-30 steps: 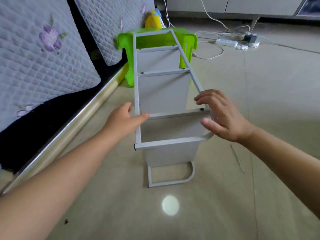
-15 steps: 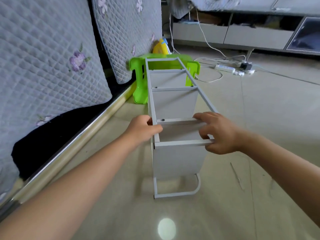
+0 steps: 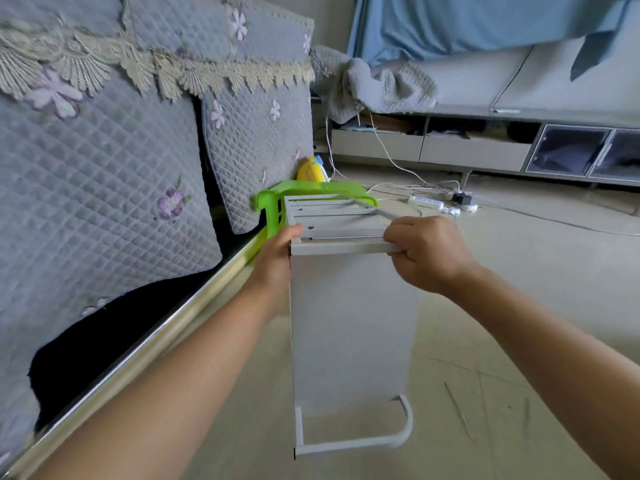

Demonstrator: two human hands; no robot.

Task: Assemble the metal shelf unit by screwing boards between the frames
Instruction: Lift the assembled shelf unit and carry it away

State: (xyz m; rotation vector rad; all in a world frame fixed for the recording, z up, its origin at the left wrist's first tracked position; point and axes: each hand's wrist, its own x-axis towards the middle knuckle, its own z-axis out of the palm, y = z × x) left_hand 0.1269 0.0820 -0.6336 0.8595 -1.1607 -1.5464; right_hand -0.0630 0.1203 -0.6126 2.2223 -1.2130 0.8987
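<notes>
Grey-painted metal makes up the shelf unit (image 3: 351,327), which stands on the floor (image 3: 519,289) in the centre of the view, its near board facing the person and its curved frame foot (image 3: 398,434) resting on the tiles. Several boards are already fixed between the two side frames; dark screw heads (image 3: 310,228) show along the left frame rail near the top.

The left hand (image 3: 277,258) grips the upper left corner of the unit, thumb laid over the top edge and the fingers hidden behind the frame. The right hand (image 3: 420,252) grips the upper right corner, fingers curled over and under the top rail of the near board.

Just behind the unit, touching or nearly touching its far end, stands a bright green plastic stool (image 3: 273,202), with a yellow object (image 3: 310,173) behind that. To the left runs a sofa (image 3: 104,168) under a quilted grey cover with purple flowers and a lace fringe. A white power strip (image 3: 427,201) with cables lies on the floor to the right rear, before a low grey cabinet (image 3: 485,147) draped with blue fabric (image 3: 450,26).

No brand, label or legible writing is visible on any item.
</notes>
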